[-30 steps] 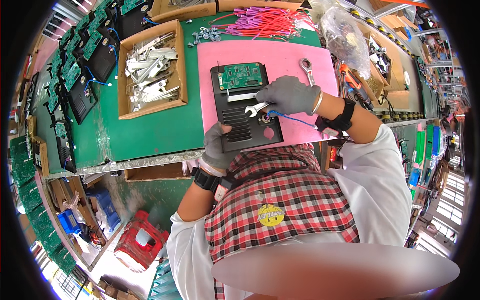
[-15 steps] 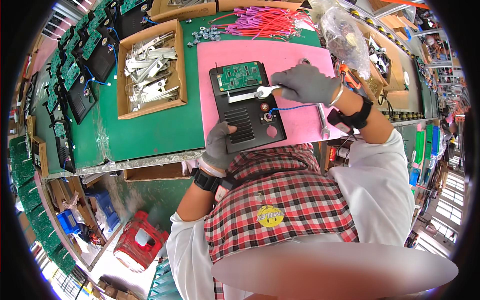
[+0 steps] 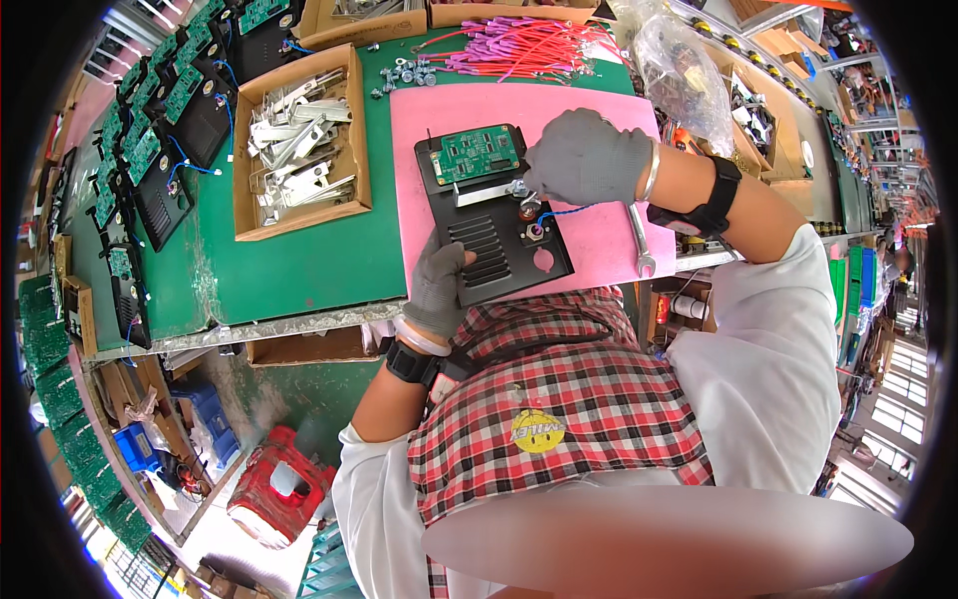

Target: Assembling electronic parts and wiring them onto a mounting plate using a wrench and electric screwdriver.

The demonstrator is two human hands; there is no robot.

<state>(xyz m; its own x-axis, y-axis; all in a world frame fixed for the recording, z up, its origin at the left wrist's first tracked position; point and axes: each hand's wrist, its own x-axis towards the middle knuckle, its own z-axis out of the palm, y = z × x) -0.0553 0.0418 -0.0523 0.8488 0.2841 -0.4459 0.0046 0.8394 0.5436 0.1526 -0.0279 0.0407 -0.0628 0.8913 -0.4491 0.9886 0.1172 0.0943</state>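
A black metal panel (image 3: 469, 222) with slots lies on a pink mat, a green circuit board (image 3: 474, 155) fixed at its far end. My gloved left hand (image 3: 437, 285) grips the panel's near left edge, thumb on top. Across the panel lies a silver metal bracket (image 3: 482, 194), with a bolt at its right end. Right beside that bolt, my gloved right hand (image 3: 587, 160) is closed in a fist round a wrench, which it now hides almost wholly. A blue wire (image 3: 567, 212) runs from a round fitting near the panel's right edge.
Another wrench (image 3: 642, 245) lies on the pink mat (image 3: 424, 105). To the left stands a cardboard box (image 3: 361, 150) of metal brackets. Bolts (image 3: 407, 74) and red wires (image 3: 519, 48) lie beyond the mat. Several finished-looking panels (image 3: 160, 205) line the far left; a plastic bag (image 3: 689, 75) sits at right.
My right hand has turned over and shifted slightly up and left, covering the wrench that showed before. The right forearm has swung upward. My left hand stays on the panel.
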